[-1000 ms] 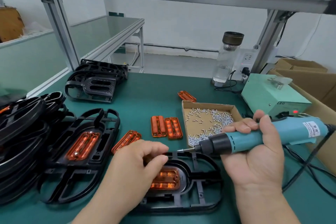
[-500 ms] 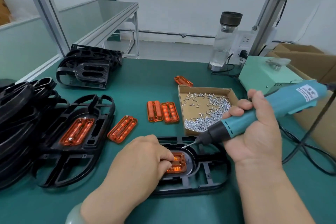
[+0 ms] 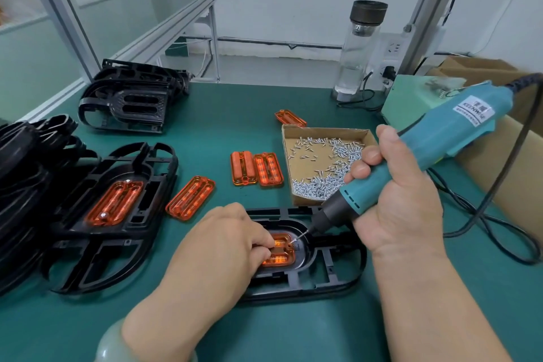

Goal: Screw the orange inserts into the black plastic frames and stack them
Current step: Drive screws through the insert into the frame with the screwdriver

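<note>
From the head camera we see our left hand [image 3: 217,247] curled over the orange insert [image 3: 279,257], its fingertips pinching it down inside the black frame [image 3: 332,269]. The frame lies flat on the green table [image 3: 235,103], close in front of us. Our right hand [image 3: 399,206] grips the screwdriver [image 3: 426,150], which is tilted with its bit touching the insert's right end. A box of screws [image 3: 305,167] sits just behind the frame.

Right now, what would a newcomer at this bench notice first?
The teal electric screwdriver in the right hand, bit tip at the orange insert seated in the near black frame, where the left hand pinches it. Just behind sits a cardboard tray of silver screws, with loose orange inserts left of it.
</note>
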### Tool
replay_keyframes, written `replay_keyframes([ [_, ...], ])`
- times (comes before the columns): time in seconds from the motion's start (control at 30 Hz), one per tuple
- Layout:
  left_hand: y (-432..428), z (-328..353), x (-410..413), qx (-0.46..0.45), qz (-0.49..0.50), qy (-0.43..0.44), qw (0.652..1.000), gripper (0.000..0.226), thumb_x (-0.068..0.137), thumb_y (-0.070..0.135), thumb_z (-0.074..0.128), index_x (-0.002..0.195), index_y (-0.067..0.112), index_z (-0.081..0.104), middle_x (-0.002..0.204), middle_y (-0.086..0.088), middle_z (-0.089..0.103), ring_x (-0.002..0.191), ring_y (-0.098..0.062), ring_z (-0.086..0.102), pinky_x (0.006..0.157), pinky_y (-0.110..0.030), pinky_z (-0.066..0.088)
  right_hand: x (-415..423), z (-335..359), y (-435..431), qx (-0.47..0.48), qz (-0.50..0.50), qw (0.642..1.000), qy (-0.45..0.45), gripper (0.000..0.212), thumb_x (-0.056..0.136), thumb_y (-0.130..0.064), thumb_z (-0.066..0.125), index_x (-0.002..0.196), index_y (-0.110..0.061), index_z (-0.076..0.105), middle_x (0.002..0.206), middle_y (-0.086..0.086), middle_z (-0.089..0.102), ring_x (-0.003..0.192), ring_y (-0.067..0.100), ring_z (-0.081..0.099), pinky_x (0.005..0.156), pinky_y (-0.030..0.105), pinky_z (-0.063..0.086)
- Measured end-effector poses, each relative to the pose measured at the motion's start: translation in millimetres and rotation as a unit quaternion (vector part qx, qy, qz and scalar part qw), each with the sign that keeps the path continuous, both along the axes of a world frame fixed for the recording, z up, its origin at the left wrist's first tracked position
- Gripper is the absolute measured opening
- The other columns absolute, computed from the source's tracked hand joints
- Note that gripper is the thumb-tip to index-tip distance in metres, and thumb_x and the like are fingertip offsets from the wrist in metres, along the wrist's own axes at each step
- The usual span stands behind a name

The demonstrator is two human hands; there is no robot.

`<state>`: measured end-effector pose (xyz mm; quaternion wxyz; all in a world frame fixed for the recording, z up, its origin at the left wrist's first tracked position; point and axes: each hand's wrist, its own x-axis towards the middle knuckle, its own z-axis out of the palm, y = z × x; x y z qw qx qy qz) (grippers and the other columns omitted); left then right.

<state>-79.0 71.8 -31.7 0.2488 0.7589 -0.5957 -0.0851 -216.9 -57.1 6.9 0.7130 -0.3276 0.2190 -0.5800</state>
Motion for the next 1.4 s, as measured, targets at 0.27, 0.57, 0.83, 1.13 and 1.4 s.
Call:
replay_keyframes([
  [0.27, 0, -1, 1, -0.006, -0.003, 0.003, 1.0, 0.015, 0.086, 0.036, 0.063, 0.098, 0.039, 0.071, 0.088, 0.016, 0.05, 0.093, -0.005, 0.047, 0.078, -0.02, 0.037, 1, -1, 4, -0.043, 0.007, 0.999, 0.016, 0.008, 0.08, -0.023, 0.066, 0.082, -0.02, 0.058, 0.059, -0.006, 0.05, 0.047, 0.007, 0.047, 0.049, 0.018, 0.043],
  [0.57, -1, -1, 0, -0.005, 0.0, 0.009, 1.0, 0.017, 0.087, 0.036, 0.061, 0.102, 0.04, 0.07, 0.091, 0.017, 0.05, 0.097, -0.006, 0.047, 0.083, -0.021, 0.039, 1, -1, 5, -0.075, 0.029, 0.996, 0.025, 0.008, 0.081, -0.023, 0.065, 0.086, -0.02, 0.06, 0.061, -0.006, 0.05, 0.049, 0.008, 0.047, 0.052, 0.019, 0.044],
  [0.83, -2, -1, -1, -0.002, -0.002, 0.0, 1.0, 0.02, 0.089, 0.036, 0.058, 0.106, 0.04, 0.068, 0.092, 0.016, 0.049, 0.097, -0.004, 0.045, 0.083, -0.021, 0.038, 5, 4, 14, -0.153, 0.045, 0.985, 0.06, 0.008, 0.081, -0.02, 0.063, 0.089, -0.022, 0.062, 0.056, -0.005, 0.051, 0.047, 0.011, 0.048, 0.052, 0.021, 0.043],
  [1.13, -1, 0, -1, -0.004, -0.019, -0.008, 1.0, 0.019, 0.089, 0.037, 0.058, 0.105, 0.04, 0.068, 0.09, 0.019, 0.049, 0.094, -0.002, 0.045, 0.082, -0.02, 0.039, 26, 11, 23, -0.274, 0.114, 0.946, 0.128, 0.016, 0.076, -0.028, 0.069, 0.091, -0.027, 0.066, 0.054, -0.002, 0.052, 0.046, 0.014, 0.047, 0.052, 0.026, 0.043],
  [1.4, -8, 9, 2, 0.059, -0.05, -0.02, 0.997, 0.025, 0.09, 0.048, 0.05, 0.112, 0.048, 0.062, 0.094, 0.018, 0.041, 0.098, 0.0, 0.039, 0.088, -0.018, 0.036, 25, 15, 20, -0.284, 0.195, 0.926, 0.154, 0.024, 0.075, -0.028, 0.071, 0.098, -0.032, 0.068, 0.052, -0.001, 0.051, 0.046, 0.014, 0.046, 0.051, 0.026, 0.043],
])
